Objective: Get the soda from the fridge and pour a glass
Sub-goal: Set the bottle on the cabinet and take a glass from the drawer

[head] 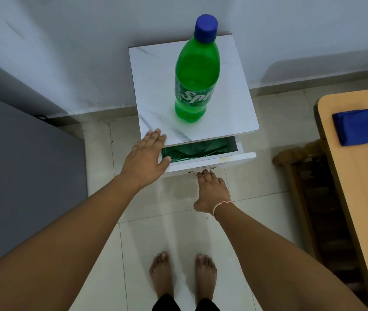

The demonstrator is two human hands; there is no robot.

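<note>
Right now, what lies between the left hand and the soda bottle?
Only bare marble-look cabinet top separates the left hand from the Sprite bottle, in the head view.

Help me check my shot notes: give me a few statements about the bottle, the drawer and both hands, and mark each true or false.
1. The soda bottle stands upright on the cabinet top, cap on. True.
2. The drawer is fully shut. False: it is partly open, showing a green lining.
3. The right hand has its fingers at the drawer handle. True.
4. The left hand grips the bottle. False: it rests on the cabinet's front left corner.
5. A blue cloth lies on the wooden table. True.
</note>
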